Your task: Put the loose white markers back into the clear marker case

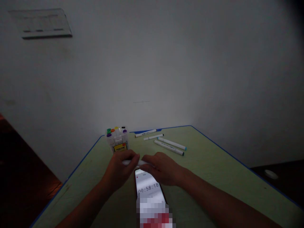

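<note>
Between my two hands is a white marker (140, 163), lying roughly level above the top end of a phone. My left hand (121, 166) has its fingers wrapped round the marker's left part. My right hand (163, 167) pinches the right part, with thumb and fingers covering that end. Whether a cap is on or off is hidden by the fingers. Just beyond my left hand stands a clear plastic marker case (118, 138) with a yellow label and several coloured caps showing at its top. The phone (149, 186) lies under my hands, its lit screen reading 00:58:18.
Several white markers lie loose beyond my right hand, among them a dark-capped marker (169, 148) and a light-blue-ended marker (172, 143). The pale green table (209, 164) has a blue edge and meets a grey wall (161, 69). A white object (271, 174) lies beyond the right edge.
</note>
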### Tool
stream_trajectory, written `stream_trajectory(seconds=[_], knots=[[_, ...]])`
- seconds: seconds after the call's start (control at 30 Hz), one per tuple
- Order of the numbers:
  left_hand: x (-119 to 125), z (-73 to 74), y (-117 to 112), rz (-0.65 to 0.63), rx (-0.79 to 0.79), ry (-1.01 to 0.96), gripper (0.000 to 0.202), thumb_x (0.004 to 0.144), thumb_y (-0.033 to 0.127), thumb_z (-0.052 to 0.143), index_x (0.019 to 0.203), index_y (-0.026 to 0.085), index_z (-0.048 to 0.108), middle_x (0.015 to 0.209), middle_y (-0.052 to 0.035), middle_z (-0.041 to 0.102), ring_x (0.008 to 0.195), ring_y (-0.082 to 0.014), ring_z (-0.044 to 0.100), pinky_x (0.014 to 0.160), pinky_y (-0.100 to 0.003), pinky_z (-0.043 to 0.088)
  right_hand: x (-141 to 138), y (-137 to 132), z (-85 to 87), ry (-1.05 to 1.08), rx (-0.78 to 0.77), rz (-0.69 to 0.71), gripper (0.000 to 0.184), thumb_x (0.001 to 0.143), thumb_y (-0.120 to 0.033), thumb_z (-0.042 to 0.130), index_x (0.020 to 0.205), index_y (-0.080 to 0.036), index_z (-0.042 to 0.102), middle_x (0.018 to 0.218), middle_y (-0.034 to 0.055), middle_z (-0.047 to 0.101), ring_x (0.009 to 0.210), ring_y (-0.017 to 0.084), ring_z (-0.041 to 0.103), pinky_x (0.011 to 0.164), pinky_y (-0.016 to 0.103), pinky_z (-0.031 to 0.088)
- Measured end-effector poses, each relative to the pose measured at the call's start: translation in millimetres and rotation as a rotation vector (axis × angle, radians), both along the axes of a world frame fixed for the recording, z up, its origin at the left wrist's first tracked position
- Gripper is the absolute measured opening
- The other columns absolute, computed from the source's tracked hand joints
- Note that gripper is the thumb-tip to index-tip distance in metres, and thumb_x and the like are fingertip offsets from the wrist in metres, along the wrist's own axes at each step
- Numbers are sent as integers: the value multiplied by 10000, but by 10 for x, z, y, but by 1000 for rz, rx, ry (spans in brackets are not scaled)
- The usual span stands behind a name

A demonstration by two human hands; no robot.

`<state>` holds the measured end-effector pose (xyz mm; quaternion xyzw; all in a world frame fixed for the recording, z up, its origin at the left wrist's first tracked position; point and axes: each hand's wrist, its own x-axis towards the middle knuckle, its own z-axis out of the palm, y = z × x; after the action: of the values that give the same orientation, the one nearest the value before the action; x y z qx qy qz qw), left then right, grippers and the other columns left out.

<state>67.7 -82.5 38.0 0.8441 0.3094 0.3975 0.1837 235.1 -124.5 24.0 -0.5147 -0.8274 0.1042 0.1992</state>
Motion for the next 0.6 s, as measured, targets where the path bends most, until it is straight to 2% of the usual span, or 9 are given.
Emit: stream_trajectory(seconds=[0.43,0.5,0.6], knots=[[5,-45,17,-15,-1,20,295,792,282,465,527,161,515,456,24,511,434,-91,447,436,-185,348,19,10,12,-68,29,-21,348,918,-440,377,900,-176,603,689,47,636,604,138,517,534,256,224],[-2,-60,22,-24,-6,23,245,803,287,475,606,163,548,523,12,564,483,-105,504,474,-195,392,46,26,24,-79,66,-26,358,911,-458,388,884,-172,603,671,42,627,597,139,511,533,258,212],[-22,-46,52,-15,63,2,143,798,289,525,832,163,582,706,-26,636,632,-141,590,585,-239,469,93,47,47,-56,94,-70,374,897,-483,410,869,-162,601,649,37,611,594,136,498,535,252,209]])
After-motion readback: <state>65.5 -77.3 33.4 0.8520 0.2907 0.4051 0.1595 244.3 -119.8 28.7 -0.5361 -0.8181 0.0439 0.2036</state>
